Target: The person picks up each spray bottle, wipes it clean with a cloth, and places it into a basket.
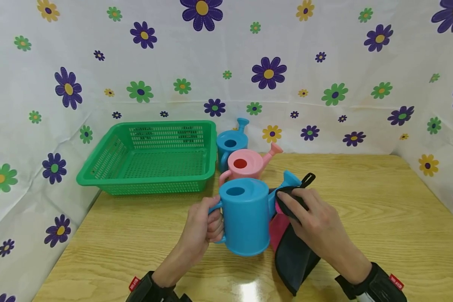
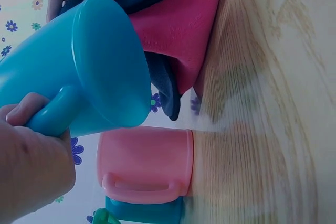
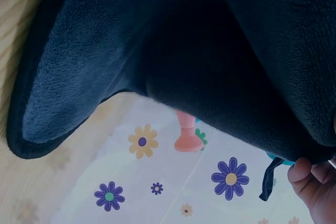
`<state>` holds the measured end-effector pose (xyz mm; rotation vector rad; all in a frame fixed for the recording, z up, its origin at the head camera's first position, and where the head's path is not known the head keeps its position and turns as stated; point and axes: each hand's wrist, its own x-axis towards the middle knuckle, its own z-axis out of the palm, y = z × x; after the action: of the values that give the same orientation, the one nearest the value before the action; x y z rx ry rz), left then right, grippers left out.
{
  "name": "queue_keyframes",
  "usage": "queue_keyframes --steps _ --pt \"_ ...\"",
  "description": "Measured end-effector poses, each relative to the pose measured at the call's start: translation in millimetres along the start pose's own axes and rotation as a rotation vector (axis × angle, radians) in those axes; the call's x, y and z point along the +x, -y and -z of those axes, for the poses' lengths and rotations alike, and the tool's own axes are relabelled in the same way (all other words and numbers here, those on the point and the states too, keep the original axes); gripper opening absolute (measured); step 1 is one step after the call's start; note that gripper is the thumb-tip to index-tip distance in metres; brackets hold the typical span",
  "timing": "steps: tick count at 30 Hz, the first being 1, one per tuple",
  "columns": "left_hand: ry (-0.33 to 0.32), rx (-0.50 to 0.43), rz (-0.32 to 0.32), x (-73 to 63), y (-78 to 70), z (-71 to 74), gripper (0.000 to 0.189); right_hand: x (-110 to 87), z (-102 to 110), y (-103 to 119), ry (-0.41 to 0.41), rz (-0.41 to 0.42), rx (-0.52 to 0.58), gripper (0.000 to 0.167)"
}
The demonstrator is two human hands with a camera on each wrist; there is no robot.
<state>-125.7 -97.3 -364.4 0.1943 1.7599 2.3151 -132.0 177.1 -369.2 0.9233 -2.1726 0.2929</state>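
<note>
My left hand (image 1: 201, 224) grips the handle of a blue watering can (image 1: 247, 222), which stands upright over the table in the head view. The left wrist view shows the bottom of the can (image 2: 113, 66), raised off the wood. In my right hand (image 1: 321, 222) is a cloth (image 1: 296, 256), dark grey on one side and pink on the other, with a black hanging loop. My right fingers press a fold of it around the spout, just below the sprinkler head (image 1: 291, 179). The cloth's lower end hangs towards the table, and in the right wrist view its dark side (image 3: 173, 40) fills the upper part.
Behind the held can stand a pink watering can (image 1: 247, 161) and a second blue watering can (image 1: 232, 140). To their left is a green plastic basket (image 1: 147, 186) with slotted walls. A flowered white sheet (image 1: 347, 75) hangs behind the wooden table (image 1: 381, 218).
</note>
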Motion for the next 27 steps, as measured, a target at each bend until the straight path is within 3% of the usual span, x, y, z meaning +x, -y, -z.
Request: queue_keyframes --steps 27 --pt "-0.003 0.008 0.001 -1.3 -1.7 3.3 0.056 -0.8 3.7 -7.6 -0.152 -0.153 -0.056 0.071"
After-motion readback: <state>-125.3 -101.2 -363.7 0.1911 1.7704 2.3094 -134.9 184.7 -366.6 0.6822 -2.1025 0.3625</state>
